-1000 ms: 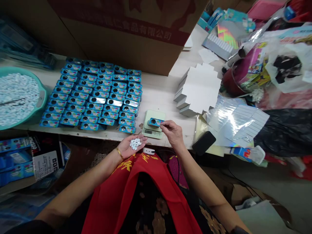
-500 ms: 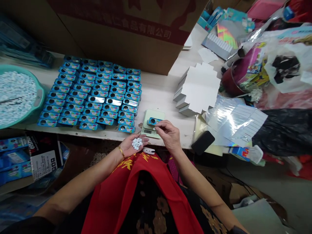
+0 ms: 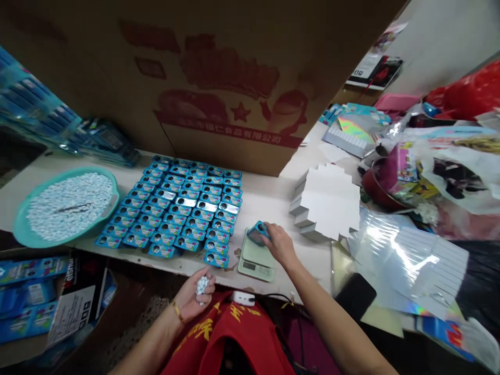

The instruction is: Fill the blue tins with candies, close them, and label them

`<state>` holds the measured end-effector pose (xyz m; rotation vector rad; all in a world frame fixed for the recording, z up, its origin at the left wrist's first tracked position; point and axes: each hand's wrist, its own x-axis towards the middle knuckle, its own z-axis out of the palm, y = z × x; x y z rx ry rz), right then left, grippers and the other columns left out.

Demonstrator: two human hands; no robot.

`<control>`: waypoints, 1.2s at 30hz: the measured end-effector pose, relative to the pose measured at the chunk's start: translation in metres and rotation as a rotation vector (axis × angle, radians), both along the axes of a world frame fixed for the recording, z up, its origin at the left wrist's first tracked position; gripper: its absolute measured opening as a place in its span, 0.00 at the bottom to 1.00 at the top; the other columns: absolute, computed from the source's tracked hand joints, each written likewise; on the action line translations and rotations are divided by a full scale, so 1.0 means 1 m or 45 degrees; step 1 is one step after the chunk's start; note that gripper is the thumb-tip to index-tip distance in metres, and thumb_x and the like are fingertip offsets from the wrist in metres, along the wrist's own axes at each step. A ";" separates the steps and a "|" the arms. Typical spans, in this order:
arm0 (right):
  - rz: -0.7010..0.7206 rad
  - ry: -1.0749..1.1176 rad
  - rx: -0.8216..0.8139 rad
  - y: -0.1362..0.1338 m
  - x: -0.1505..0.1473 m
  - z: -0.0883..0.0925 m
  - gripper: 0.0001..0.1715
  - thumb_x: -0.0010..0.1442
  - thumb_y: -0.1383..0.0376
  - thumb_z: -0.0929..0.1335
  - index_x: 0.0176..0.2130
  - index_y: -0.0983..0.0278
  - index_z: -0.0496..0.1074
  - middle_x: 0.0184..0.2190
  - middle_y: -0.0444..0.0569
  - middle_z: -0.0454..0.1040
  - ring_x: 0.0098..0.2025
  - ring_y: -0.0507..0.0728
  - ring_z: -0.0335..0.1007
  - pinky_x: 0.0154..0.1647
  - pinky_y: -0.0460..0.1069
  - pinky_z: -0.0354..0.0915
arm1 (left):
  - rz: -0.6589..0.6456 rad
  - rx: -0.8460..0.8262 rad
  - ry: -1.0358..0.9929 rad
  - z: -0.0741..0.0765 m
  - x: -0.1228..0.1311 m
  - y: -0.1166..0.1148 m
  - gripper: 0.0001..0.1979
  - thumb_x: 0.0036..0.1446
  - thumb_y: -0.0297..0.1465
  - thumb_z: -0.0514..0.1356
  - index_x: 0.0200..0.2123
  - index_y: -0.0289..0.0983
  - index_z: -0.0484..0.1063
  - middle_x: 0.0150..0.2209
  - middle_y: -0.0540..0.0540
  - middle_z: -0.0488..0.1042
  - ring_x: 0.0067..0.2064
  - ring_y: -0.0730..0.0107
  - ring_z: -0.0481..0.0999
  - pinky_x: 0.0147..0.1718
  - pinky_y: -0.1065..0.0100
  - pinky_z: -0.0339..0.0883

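Gripping the tin (image 3: 255,232), your right hand (image 3: 278,244) now has thumb and fingers clamped on its right end, where half a second ago they pinched a single sweet above it. The tin, lying flat then, is now tilted over the far part of the scale (image 3: 258,254); whether its lower edge touches the platform cannot be told. Your left hand (image 3: 191,301), formerly spread, has curled its fingers around the small white sweets (image 3: 202,285), near and to the left of the scale. These changes suggest that the work has passed from single pieces to the tin itself, with the remaining sweets held in reserve. Note the materials: the tin is a slim, glossy blue box with rounded corners and a dark round spot on its face, matched by the close rows of tins (image 3: 170,228) left of the scale. Farther left of the scale, a smooth green plastic basin (image 3: 28,237) holds a heap of pale, rounded sweets. Right of the scale stand matt white cards (image 3: 330,200) in a step-edged stack, and, beyond the scale, a broad brown carton (image 3: 230,156) of dull cardboard printed in red.
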<state>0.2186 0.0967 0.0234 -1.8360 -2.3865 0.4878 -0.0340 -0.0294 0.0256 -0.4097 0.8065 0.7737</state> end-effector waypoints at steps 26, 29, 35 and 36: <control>0.598 0.119 0.102 -0.072 -0.199 -0.007 0.22 0.59 0.62 0.60 0.53 0.63 0.59 0.47 0.56 0.65 0.46 0.60 0.59 0.43 0.55 0.58 | 0.165 -0.137 0.239 -0.026 -0.136 -0.049 0.09 0.55 0.28 0.53 0.23 0.34 0.60 0.19 0.53 0.60 0.15 0.84 0.57 0.08 0.82 0.44; 0.093 0.097 0.105 -0.066 -0.141 -0.011 0.24 0.60 0.59 0.59 0.54 0.64 0.59 0.52 0.57 0.61 0.51 0.61 0.55 0.49 0.56 0.55 | 0.017 -0.171 0.234 -0.025 -0.153 -0.045 0.10 0.54 0.28 0.53 0.22 0.33 0.61 0.18 0.53 0.60 0.14 0.84 0.57 0.07 0.82 0.45; -0.866 -0.175 -0.404 -0.049 -0.077 -0.034 0.49 0.50 0.47 0.63 0.62 0.61 0.40 0.63 0.56 0.34 0.62 0.70 0.29 0.52 0.67 0.47 | -0.209 -0.247 0.283 -0.030 -0.163 -0.046 0.16 0.57 0.31 0.48 0.18 0.37 0.62 0.15 0.54 0.61 0.11 0.84 0.55 0.06 0.83 0.44; -0.921 -0.158 -0.491 -0.046 -0.079 -0.037 0.52 0.48 0.45 0.63 0.62 0.59 0.36 0.64 0.54 0.28 0.62 0.70 0.24 0.51 0.69 0.45 | -0.243 -0.246 0.330 -0.034 -0.162 -0.046 0.18 0.58 0.31 0.47 0.17 0.38 0.62 0.14 0.54 0.62 0.10 0.84 0.55 0.06 0.83 0.43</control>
